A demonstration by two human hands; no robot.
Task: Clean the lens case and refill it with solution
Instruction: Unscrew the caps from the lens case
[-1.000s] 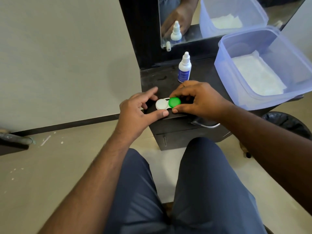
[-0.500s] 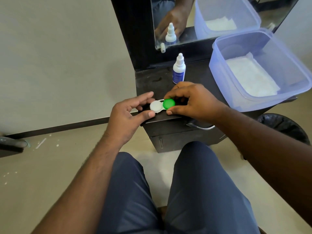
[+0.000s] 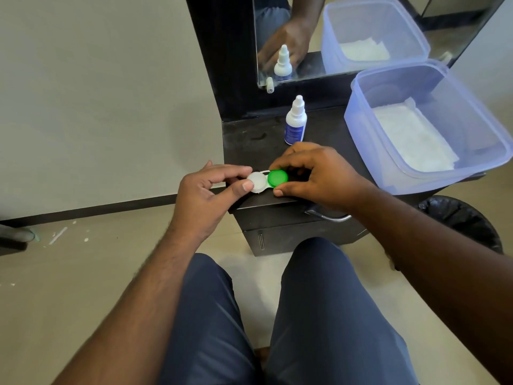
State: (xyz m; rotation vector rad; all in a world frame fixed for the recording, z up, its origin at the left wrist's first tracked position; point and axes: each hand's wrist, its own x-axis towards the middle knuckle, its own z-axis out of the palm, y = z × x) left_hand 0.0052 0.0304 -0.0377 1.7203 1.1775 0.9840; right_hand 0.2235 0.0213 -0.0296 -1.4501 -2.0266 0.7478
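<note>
lens case [image 3: 267, 181] sits at the front edge of the dark cabinet top [image 3: 249, 145]. left hand [image 3: 206, 195] pinches the white cap end; right hand [image 3: 319, 176] fingers close on the green cap [image 3: 277, 178], apparently unscrewing. brace the white side, twist green only; solution bottle [image 3: 295, 123] stands just behind

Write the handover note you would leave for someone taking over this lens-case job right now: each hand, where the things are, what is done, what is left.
Left hand: thumb and fingers pinch the white cap of the lens case.
Right hand: fingers grip the green cap.
The case is at the front edge of the dark cabinet top. The solution bottle stands capped behind it, untouched. A plastic tub with white tissue inside sits to the right.
Done: nothing visible; both caps are on.
Left: take off the caps, clean the case, refill, close.
</note>
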